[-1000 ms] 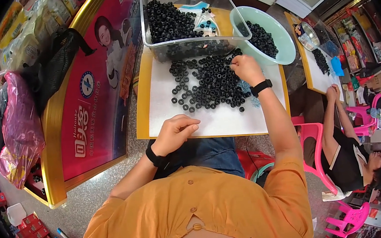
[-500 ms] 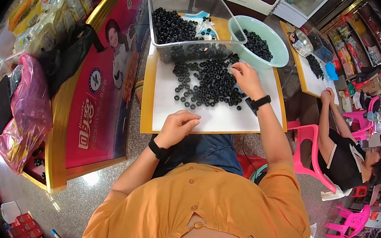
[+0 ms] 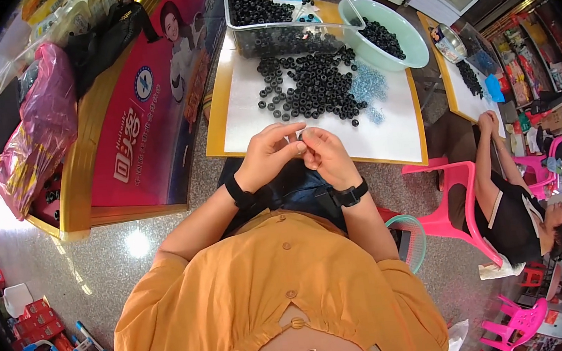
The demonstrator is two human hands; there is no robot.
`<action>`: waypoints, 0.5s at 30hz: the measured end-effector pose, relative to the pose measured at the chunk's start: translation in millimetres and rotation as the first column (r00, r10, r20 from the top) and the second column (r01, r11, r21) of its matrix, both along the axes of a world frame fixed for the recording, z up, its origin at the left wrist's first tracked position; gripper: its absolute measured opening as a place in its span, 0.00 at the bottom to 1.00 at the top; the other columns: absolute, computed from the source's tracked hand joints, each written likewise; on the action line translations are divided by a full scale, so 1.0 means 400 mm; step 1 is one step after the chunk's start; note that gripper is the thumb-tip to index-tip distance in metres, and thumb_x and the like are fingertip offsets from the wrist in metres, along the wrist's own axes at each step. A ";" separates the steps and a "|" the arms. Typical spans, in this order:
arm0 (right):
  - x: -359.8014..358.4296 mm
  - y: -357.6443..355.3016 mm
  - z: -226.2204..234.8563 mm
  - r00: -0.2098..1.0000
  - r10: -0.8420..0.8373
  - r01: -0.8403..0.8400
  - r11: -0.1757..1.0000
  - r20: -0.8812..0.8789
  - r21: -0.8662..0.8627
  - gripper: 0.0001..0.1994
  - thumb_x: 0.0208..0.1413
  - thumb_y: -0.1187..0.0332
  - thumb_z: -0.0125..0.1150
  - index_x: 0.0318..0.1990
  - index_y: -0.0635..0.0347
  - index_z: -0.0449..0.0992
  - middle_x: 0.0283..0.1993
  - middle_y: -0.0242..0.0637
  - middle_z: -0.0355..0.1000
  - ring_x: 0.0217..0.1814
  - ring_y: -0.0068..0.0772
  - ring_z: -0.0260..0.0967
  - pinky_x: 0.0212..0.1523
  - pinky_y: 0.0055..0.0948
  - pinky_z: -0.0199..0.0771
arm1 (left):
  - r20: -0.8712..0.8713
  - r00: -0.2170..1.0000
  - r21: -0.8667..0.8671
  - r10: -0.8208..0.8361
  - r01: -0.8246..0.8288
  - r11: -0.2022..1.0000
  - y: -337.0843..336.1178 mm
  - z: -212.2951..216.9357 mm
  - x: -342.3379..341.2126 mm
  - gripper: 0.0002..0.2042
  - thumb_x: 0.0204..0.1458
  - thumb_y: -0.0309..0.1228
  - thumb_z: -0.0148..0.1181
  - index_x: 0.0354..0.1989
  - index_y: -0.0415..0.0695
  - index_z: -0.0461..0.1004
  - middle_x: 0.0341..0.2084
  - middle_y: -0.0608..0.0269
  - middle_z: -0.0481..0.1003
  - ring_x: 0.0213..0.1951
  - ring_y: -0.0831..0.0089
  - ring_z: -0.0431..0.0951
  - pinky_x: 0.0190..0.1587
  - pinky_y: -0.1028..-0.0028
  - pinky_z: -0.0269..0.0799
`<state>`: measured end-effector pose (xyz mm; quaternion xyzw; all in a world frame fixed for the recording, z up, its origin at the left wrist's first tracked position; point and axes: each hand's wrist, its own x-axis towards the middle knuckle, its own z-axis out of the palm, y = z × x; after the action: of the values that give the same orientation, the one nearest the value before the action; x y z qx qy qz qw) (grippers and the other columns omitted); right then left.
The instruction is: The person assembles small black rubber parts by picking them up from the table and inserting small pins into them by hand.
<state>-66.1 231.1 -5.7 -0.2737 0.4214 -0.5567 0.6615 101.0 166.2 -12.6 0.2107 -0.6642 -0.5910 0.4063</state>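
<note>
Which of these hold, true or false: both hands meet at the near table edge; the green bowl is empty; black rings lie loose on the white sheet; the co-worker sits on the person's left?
1. The left hand and right hand meet at the near edge of the table. True.
2. The green bowl is empty. False: it holds black rings.
3. Black rings lie loose on the white sheet. True.
4. The co-worker sits on the person's left. False: on the right, on a pink chair.
</note>
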 end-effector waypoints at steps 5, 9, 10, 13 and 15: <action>0.008 0.010 0.000 0.997 -0.005 0.006 1.000 0.079 -0.002 0.11 0.62 0.59 0.61 0.37 0.57 0.73 0.27 0.22 0.66 0.22 0.11 0.56 0.20 0.14 0.52 | 0.056 0.998 -0.131 0.010 -0.003 0.991 0.004 0.000 0.007 0.12 0.55 0.26 0.64 0.47 0.37 0.78 0.33 0.66 0.74 0.33 0.80 0.72 0.36 0.81 0.70; 0.004 0.016 -0.007 0.995 0.017 -0.018 1.000 0.101 0.012 0.10 0.62 0.60 0.61 0.38 0.56 0.73 0.27 0.21 0.65 0.22 0.11 0.55 0.21 0.14 0.52 | 0.113 0.993 -0.096 -0.031 0.042 0.995 0.002 0.003 0.009 0.11 0.55 0.26 0.64 0.45 0.37 0.78 0.32 0.66 0.74 0.33 0.81 0.73 0.35 0.81 0.70; 0.004 0.014 -0.009 0.995 0.018 -0.020 1.000 0.095 0.019 0.10 0.62 0.60 0.61 0.37 0.56 0.73 0.27 0.22 0.65 0.23 0.11 0.55 0.21 0.14 0.51 | 0.135 0.990 -0.078 -0.039 0.050 0.996 -0.001 0.001 0.008 0.11 0.55 0.26 0.64 0.45 0.36 0.78 0.33 0.66 0.74 0.33 0.81 0.73 0.35 0.81 0.70; 0.010 0.011 -0.012 0.995 0.009 -0.010 1.000 0.099 0.007 0.10 0.62 0.59 0.60 0.37 0.55 0.73 0.27 0.22 0.66 0.23 0.11 0.56 0.21 0.14 0.52 | 0.014 0.998 0.027 -0.058 0.058 0.998 -0.004 -0.026 0.001 0.12 0.56 0.28 0.63 0.47 0.38 0.77 0.32 0.69 0.74 0.30 0.83 0.72 0.32 0.83 0.69; 0.007 0.014 -0.008 0.994 -0.005 0.004 1.000 0.113 0.011 0.10 0.63 0.59 0.59 0.37 0.55 0.73 0.28 0.22 0.66 0.23 0.11 0.56 0.21 0.14 0.52 | 0.013 0.998 0.121 -0.062 0.060 0.991 0.001 -0.012 0.004 0.12 0.56 0.28 0.63 0.47 0.39 0.76 0.32 0.70 0.75 0.29 0.85 0.72 0.30 0.84 0.69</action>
<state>-63.3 236.6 -9.1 -0.2372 0.3870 -0.5704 0.6846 102.7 166.4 -17.4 0.2193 -0.6369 -0.6405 0.3689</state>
